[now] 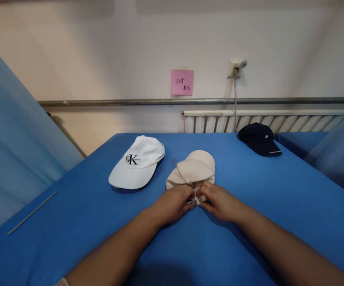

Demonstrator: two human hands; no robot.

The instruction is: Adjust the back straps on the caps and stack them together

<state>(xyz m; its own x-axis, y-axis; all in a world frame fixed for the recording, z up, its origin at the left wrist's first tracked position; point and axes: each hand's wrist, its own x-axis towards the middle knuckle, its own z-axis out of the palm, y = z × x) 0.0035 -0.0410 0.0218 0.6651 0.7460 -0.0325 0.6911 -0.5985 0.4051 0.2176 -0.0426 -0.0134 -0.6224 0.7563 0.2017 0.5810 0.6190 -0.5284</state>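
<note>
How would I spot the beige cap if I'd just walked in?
Find the big blue surface below the pink note on the wall. Near its middle, between the white cap on the left and the dark cap farther back right, is the beige cap. Unlike those two, it has the left hand and right hand at its buckled strap.

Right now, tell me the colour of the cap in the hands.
The cap is a plain light beige, as the head view shows.

strap (pixel 202 198) of beige cap (pixel 198 169) partly hidden by hands (pixel 176 200) (pixel 222 200), lettering (pixel 275 152) on navy cap (pixel 254 136) illegibly small, left curtain (pixel 14 155) cut off
</note>
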